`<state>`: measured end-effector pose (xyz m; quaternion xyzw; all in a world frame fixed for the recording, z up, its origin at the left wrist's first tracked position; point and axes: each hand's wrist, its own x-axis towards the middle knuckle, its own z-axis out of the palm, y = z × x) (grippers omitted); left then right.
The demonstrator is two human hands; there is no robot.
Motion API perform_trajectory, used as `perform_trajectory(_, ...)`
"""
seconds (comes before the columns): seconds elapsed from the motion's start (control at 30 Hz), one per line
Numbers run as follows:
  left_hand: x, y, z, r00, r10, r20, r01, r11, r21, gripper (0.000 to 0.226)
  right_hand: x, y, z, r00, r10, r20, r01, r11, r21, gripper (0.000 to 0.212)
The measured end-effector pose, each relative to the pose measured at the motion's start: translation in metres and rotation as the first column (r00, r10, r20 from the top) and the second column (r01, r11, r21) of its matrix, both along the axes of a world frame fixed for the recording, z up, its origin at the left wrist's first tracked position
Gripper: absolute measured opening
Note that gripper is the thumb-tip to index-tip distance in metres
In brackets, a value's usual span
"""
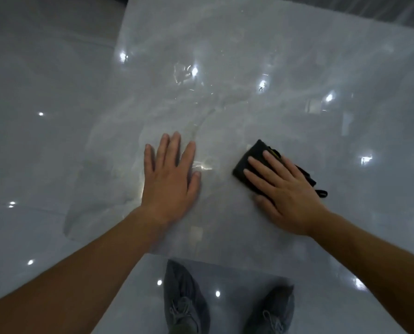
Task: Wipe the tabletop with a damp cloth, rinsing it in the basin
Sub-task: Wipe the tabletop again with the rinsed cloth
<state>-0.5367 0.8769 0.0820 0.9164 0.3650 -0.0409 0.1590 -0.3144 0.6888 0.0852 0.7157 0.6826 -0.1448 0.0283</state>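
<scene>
Right hand (285, 186) lies flat, fingers spread, pressing a folded black cloth w/ thin yellow edge trim (251, 162) onto the glossy pale-grey marble-look bench (249, 56). Cloth sits near the front edge, right of centre; a small loop or tag (321, 192) pokes out past the hand's outer side. Left hand (171, 173) is also flat & open, palm down on the bare bench, holding nothing, well apart from the cloth; looks like it's bracing.

Progress, judged: mid-wipe. Wet smears & a curved streak (215, 112) show approx. mid-bench, plus droplets (184, 73) farther back, so some of the surface seems to have been passed over. Far end & right side look drier, prob. still to do. No basin in view, so can't tell re: rinsing.

Below the front edge: shiny tiled floor (32, 141) & grey lace-up shoes (186, 300).

Writing/brands: none readable; tag too small to tell.
</scene>
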Motion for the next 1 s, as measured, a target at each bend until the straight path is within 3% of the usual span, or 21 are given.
perform_trajectory(0.07,0.012,0.016,-0.002,0.999,-0.042,-0.013,0.042,0.999,-0.003,0.068,0.020,0.016,-0.001,0.984,-0.177,0.021,0.177,0.984,0.004,0.059)
perform_trajectory(0.17,0.033,0.039,-0.004,0.998,-0.066,-0.021,0.066,0.998,0.010,0.071,0.057,0.075,-0.002,0.814,-0.580,0.003,0.580,0.814,0.042,0.063)
perform_trajectory(0.23,0.047,0.053,-0.006,0.997,-0.081,-0.017,0.081,0.997,0.015,0.071,0.068,0.122,-0.004,0.751,-0.660,-0.008,0.659,0.750,0.058,0.062)
perform_trajectory(0.33,0.066,0.070,-0.008,0.997,-0.061,-0.036,0.062,0.998,0.019,0.072,0.060,0.145,-0.011,0.840,-0.543,0.015,0.541,0.838,0.076,0.062)
perform_trajectory(0.43,0.087,0.076,-0.005,0.999,-0.007,-0.036,0.007,1.000,0.001,0.073,0.053,0.105,-0.006,0.973,-0.224,0.051,0.222,0.974,0.046,0.062)
perform_trajectory(0.53,0.108,0.078,-0.004,1.000,0.014,-0.011,-0.014,1.000,0.000,0.072,0.087,0.084,-0.005,0.999,-0.025,0.028,0.024,1.000,0.016,0.058)
perform_trajectory(0.6,0.122,0.080,-0.004,1.000,0.015,-0.006,-0.015,1.000,-0.005,0.071,0.121,0.101,-0.007,0.993,-0.110,0.044,0.109,0.994,0.016,0.058)
perform_trajectory(0.7,0.132,0.093,-0.004,0.998,0.037,-0.044,-0.037,0.999,0.003,0.075,0.162,0.159,-0.007,0.924,-0.381,0.028,0.379,0.923,0.062,0.059)
perform_trajectory(0.8,0.135,0.111,-0.002,0.995,0.055,-0.082,-0.054,0.998,0.020,0.078,0.159,0.194,-0.008,0.886,-0.464,0.001,0.463,0.883,0.082,0.062)
perform_trajectory(1.0,0.176,0.119,0.002,0.998,0.006,-0.069,-0.007,1.000,-0.011,0.077,0.138,0.125,-0.007,0.999,-0.052,-0.004,0.052,0.998,0.042,0.058)
